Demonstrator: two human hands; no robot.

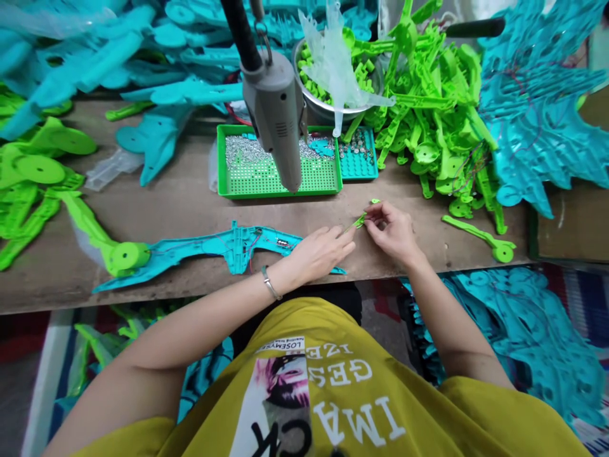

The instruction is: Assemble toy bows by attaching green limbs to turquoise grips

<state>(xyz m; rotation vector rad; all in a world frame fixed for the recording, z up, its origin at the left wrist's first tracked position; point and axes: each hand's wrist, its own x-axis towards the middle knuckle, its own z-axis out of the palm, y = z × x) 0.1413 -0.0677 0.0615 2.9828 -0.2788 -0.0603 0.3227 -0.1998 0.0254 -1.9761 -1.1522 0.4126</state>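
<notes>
Between my two hands is a small, slim green plastic part (359,221). My right hand (394,233) is closed, with thumb and fingertips pinching its upper end. My left hand (320,255) reaches over the right end of a long blue plastic shell half (209,246), its fingers together at the lower end of the green part; the thumb is hidden. Inside the shell show thin wires and a small metallic component (282,242). A tiny green piece (375,201) lies just beyond my right fingertips. At the shell's left end sits a green round-ended part (127,258).
A grey electric screwdriver (280,120) hangs over a green tray (280,195) of screws. Beside it stand a blue tray (359,166) and a metal bowl (328,114) of green pieces. Heaped green parts (438,114) and blue shells (542,114) crowd the right.
</notes>
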